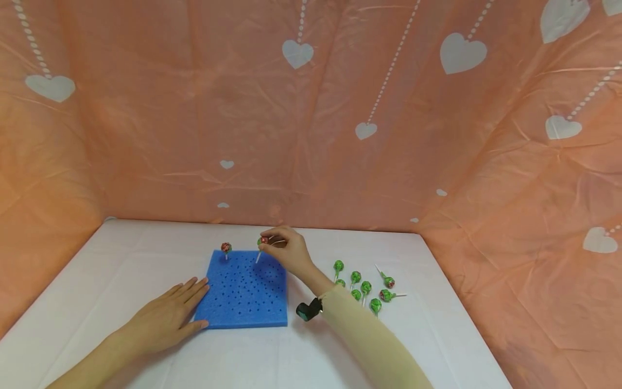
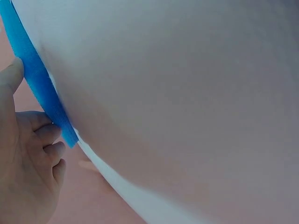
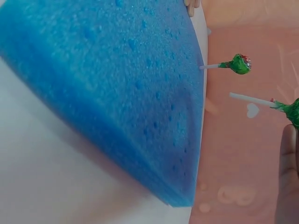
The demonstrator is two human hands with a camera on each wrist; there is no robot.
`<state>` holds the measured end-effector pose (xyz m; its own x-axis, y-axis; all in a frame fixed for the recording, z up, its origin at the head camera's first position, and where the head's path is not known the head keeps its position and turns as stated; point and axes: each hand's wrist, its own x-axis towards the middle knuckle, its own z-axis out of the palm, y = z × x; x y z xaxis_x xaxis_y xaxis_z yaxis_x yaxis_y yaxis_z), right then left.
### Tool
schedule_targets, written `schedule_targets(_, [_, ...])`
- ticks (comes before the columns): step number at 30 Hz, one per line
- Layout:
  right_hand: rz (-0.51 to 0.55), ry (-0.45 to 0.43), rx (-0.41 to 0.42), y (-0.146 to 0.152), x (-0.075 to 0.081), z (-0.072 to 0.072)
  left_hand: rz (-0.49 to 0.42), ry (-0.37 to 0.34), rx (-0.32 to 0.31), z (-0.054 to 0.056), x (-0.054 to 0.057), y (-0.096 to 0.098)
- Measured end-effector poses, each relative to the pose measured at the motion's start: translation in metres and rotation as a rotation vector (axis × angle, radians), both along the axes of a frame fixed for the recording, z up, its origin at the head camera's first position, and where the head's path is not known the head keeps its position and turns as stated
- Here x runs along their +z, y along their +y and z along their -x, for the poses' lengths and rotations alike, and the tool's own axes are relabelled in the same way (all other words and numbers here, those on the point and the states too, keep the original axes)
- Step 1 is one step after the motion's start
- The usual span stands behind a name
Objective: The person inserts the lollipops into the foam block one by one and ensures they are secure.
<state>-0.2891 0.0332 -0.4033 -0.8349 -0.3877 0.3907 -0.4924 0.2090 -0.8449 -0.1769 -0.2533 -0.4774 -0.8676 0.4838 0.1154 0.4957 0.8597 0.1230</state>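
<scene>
A blue foam block (image 1: 241, 294) dotted with small holes lies flat on the white table. My left hand (image 1: 162, 319) rests at its left edge, fingers extended, fingertips and thumb touching the foam. Over the far side of the block, my right hand (image 1: 293, 252) pinches a lollipop (image 1: 263, 241) by its wrapped head, stick pointing down. In the right wrist view the held lollipop's stick (image 3: 252, 99) ends in the air, apart from the foam. Another lollipop (image 1: 226, 247) stands upright in the block's far left corner, its stick in the foam.
Right of the block, several green-wrapped lollipops (image 1: 366, 287) lie loose on the table (image 1: 432, 346), some partly hidden by the right forearm. An orange curtain (image 1: 335, 162) with white hearts surrounds the table at the back and sides. A black camera (image 1: 309, 309) sits on the right wrist.
</scene>
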Motion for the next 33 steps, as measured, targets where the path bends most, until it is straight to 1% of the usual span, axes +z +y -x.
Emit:
schedule_targets(4, [0.004, 0.0, -0.006, -0.007, -0.002, 0.002, 0.006, 0.017, -0.006, 0.002, -0.001, -0.002])
schedule_targets(12, [-0.016, -0.011, -0.023, -0.021, -0.009, 0.009, 0.009, -0.005, -0.002, 0.005, -0.001, -0.003])
schedule_targets(19, [-0.042, 0.004, -0.053, -0.032, -0.049, 0.045, 0.004, -0.004, -0.007, 0.008, -0.001, -0.004])
schedule_targets(23, [-0.043, -0.006, -0.058, -0.037, -0.049, 0.047, 0.005, -0.005, -0.013, 0.009, -0.001, -0.004])
schedule_targets(33, [-0.02, -0.079, -0.082, -0.048, -0.049, 0.052, 0.005, -0.016, -0.014, 0.014, -0.002, -0.007])
